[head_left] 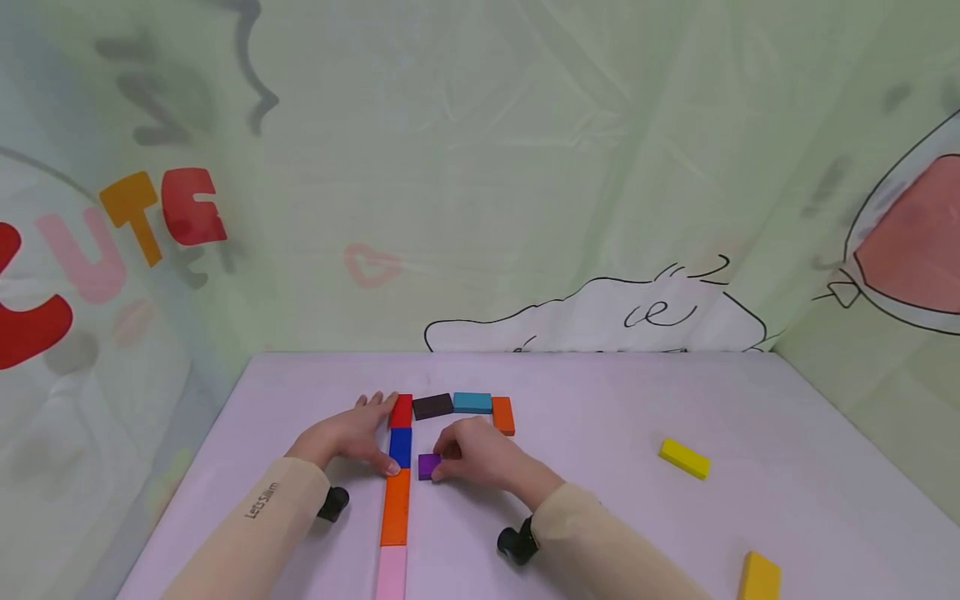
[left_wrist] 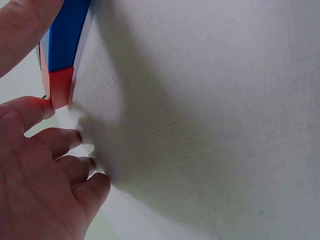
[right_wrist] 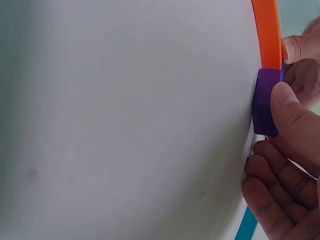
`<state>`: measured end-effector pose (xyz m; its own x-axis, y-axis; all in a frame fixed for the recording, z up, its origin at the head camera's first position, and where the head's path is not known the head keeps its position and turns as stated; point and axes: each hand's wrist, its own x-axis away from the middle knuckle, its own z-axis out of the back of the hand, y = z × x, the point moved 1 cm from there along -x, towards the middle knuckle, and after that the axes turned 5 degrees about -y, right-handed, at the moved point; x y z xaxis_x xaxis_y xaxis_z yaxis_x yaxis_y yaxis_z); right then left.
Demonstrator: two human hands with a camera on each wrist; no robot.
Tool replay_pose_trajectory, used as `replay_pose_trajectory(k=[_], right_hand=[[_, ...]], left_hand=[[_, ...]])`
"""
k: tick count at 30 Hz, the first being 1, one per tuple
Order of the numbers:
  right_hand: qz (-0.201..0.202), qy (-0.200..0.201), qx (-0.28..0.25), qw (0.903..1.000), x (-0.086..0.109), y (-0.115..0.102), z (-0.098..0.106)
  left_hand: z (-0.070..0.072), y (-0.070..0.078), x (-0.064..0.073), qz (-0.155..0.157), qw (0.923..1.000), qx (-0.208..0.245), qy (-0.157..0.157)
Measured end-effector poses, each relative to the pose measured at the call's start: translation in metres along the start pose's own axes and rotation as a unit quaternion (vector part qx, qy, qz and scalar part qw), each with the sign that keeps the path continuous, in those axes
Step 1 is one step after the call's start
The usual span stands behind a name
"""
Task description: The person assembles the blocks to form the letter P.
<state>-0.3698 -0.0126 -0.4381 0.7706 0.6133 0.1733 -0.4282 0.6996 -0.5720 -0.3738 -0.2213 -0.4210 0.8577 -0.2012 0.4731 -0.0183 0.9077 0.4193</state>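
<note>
My right hand point(head_left: 480, 454) pinches a small purple block point(head_left: 426, 467) between thumb and fingers, just right of a line of blocks. In the right wrist view the thumb lies along the purple block point(right_wrist: 264, 107). Fingers spread, my left hand point(head_left: 348, 437) rests along the line's left side. One fingertip touches the red block point(head_left: 402, 411) at the far end, and the thumb is where the blue block point(head_left: 401, 447) meets the long orange block point(head_left: 396, 508). The left wrist view shows the other fingers of the left hand point(left_wrist: 45, 170) on the tabletop.
A pink block point(head_left: 392, 571) continues the line toward me. From the red block, a black block point(head_left: 432, 407), a teal block point(head_left: 472, 403) and a short orange block point(head_left: 504, 416) run rightward. A yellow block point(head_left: 684, 458) and a darker yellow block point(head_left: 761, 577) lie at the right.
</note>
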Motion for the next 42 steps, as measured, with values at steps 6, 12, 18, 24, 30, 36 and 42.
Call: replay_pose_trajectory(k=[6, 12, 18, 24, 30, 36, 42], right_hand=[[0.006, -0.003, 0.0, 1.0, -0.001, -0.0028, -0.0003], [0.009, -0.006, 0.005, 0.9999, -0.0018, -0.0045, -0.0009], [0.012, -0.006, 0.01, 0.9998, -0.003, -0.0044, -0.0022], [0.015, -0.004, 0.012, 0.9998, -0.0043, -0.0037, -0.0032], [0.009, -0.007, 0.014, 0.9998, -0.0056, -0.0035, -0.0039], [0.013, -0.007, 0.017, 0.9997, -0.0059, -0.0039, -0.0045], [0.015, -0.006, 0.023, 0.9996, -0.0051, -0.0061, -0.0046]], left_hand=[[0.0003, -0.0001, -0.0002, 0.002, 1.0, -0.002, -0.002], [0.0003, -0.0001, -0.0003, 0.005, 1.0, -0.002, -0.003], [-0.0002, -0.0009, -0.0007, 0.003, 1.0, 0.001, -0.002], [0.0003, -0.0007, 0.0, 0.001, 1.0, 0.0, -0.002], [0.0005, -0.0006, 0.0002, 0.001, 1.0, -0.001, -0.004], [0.0009, 0.0002, 0.0005, 0.002, 1.0, 0.001, -0.004], [0.0002, -0.0005, 0.0, 0.002, 1.0, 0.001, -0.006]])
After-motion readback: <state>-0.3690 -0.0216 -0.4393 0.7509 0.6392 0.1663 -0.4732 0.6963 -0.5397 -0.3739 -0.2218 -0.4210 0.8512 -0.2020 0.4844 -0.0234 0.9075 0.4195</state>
